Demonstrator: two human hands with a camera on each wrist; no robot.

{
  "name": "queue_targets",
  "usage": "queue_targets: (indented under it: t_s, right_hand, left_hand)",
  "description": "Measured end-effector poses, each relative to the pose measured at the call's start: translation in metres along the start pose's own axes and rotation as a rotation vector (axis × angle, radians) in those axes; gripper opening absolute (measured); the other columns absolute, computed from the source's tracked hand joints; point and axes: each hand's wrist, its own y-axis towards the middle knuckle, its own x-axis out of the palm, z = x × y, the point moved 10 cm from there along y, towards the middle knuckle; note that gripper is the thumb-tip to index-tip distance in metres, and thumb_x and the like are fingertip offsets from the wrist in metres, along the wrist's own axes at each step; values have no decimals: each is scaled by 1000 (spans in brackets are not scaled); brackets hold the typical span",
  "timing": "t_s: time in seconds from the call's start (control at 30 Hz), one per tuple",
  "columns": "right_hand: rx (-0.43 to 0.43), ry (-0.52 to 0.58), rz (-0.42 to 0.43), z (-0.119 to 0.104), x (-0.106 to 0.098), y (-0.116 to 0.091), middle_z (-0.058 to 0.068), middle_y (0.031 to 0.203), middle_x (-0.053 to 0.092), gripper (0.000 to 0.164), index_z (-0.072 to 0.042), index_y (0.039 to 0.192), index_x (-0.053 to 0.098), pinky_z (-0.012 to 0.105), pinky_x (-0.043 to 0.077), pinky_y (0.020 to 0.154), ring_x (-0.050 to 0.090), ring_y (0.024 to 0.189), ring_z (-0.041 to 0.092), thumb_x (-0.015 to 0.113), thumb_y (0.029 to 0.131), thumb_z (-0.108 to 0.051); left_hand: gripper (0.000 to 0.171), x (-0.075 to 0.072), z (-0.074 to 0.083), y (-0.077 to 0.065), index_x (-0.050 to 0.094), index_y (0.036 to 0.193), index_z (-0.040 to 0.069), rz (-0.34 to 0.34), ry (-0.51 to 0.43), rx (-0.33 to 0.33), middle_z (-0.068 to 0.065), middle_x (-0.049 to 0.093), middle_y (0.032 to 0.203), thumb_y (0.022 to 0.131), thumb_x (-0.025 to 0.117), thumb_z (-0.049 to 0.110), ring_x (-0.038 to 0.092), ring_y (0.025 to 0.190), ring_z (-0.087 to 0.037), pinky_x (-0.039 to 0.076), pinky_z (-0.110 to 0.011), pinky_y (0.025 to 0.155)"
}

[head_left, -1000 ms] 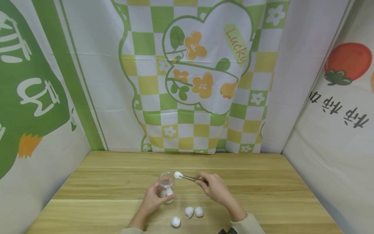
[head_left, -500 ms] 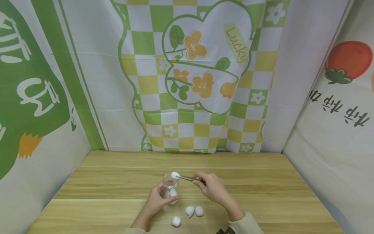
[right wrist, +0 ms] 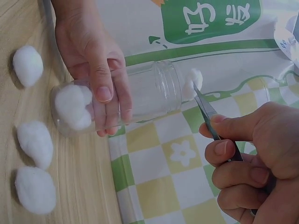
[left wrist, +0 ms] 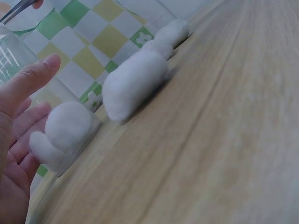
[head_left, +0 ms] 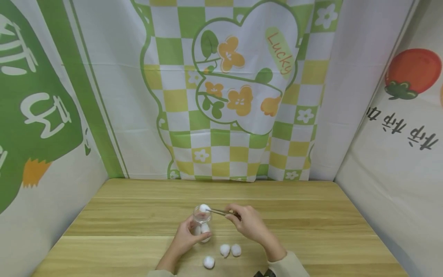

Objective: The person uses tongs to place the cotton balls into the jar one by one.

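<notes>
My left hand (head_left: 185,235) grips a clear jar (right wrist: 145,88) around its lower part; the jar stands upright on the table with its mouth uncovered. Several white cotton balls (right wrist: 72,105) lie at its bottom. My right hand (head_left: 250,223) pinches metal tweezers (head_left: 219,212), whose tips hold another cotton ball (right wrist: 192,84) right at the jar's mouth, just above the rim in the right wrist view. Three loose cotton balls rest on the table near me: one in front (head_left: 209,262) and two side by side, a left one (head_left: 225,250) and a right one (head_left: 236,250).
The wooden table (head_left: 294,215) runs back to a wall hung with a checkered cloth (head_left: 221,154). Printed cloths also close off the left and right sides. A small dark object (head_left: 266,273) shows at the bottom edge by the right sleeve.
The tweezers and their cotton ball have moved left, from beside the jar to over its mouth. The jar and left hand shifted slightly right, then stayed put. The loose cotton balls have not moved.
</notes>
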Motion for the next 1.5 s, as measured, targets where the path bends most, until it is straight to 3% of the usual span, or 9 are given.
queue_targets:
  t_s: [0.17,0.33,0.53,0.6,0.77,0.93,1.5]
  right_hand:
    - [-7,4,-13,0,3,1,0,61,57,10,-11,100,65,12,31,46,33,52,-6,60,94,-16]
    - [-4,10,-37,1,6,1,3,65,64,11,-9,101,65,12,36,48,39,54,-6,60,94,-16]
    - [15,16,-44,3,7,0,7,75,72,13,-7,102,65,13,45,56,58,61,1,62,93,-15]
    - [19,12,-42,4,6,-1,8,75,72,14,-7,103,64,13,45,56,59,62,2,62,93,-16]
    - [32,26,-52,5,6,-3,8,75,71,16,-6,105,64,13,44,55,55,61,-1,60,94,-16]
    - [44,48,-59,8,6,-4,7,75,71,16,-5,106,64,13,44,55,54,61,-2,60,94,-16]
    - [45,87,-42,12,2,-9,5,70,67,18,-4,108,64,12,45,55,47,59,-6,61,93,-14]
  left_hand:
    - [59,0,-2,0,60,124,10,10,18,-32,-11,69,121,70,84,12,62,104,3,47,-26,100]
    - [59,0,-1,-1,59,124,9,12,8,-42,-12,70,120,71,84,12,66,108,-10,48,-42,104]
    - [60,1,-1,-1,58,125,8,4,17,-40,-12,69,120,71,84,13,64,104,-1,48,-33,101]
    - [60,1,-1,-1,58,125,9,4,25,-33,-11,69,121,71,84,13,64,104,0,48,-36,103]
    - [62,0,-1,0,59,126,13,15,38,-22,-11,69,122,70,85,14,65,109,-14,46,-54,105]
    - [62,-2,1,0,59,125,12,26,38,-19,-12,69,120,69,85,14,65,112,-26,44,-57,105]
    - [65,-2,3,-1,57,128,8,26,66,-13,-13,69,119,69,85,16,64,113,-29,42,-61,106]
